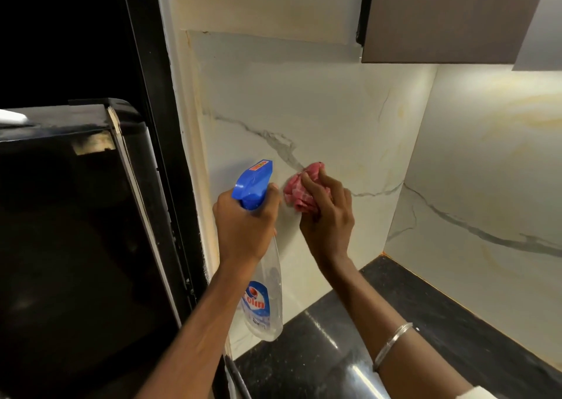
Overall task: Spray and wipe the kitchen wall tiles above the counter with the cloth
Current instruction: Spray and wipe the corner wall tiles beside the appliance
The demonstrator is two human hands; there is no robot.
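My left hand (243,225) grips the neck of a clear spray bottle (264,301) with a blue trigger head (253,182), a finger on the trigger and the nozzle pointing at the wall. Just to its right, my right hand (327,216) holds a bunched pink cloth (296,190) against the white marble-look wall tiles (304,115), close to a grey vein. The bottle looks nearly empty and carries a blue label low on its side.
A black refrigerator (76,216) stands close on the left. Below lies a glossy black stone counter (319,353). A second tiled wall (486,170) meets the first at a corner on the right, under a brown overhead cabinet (441,18).
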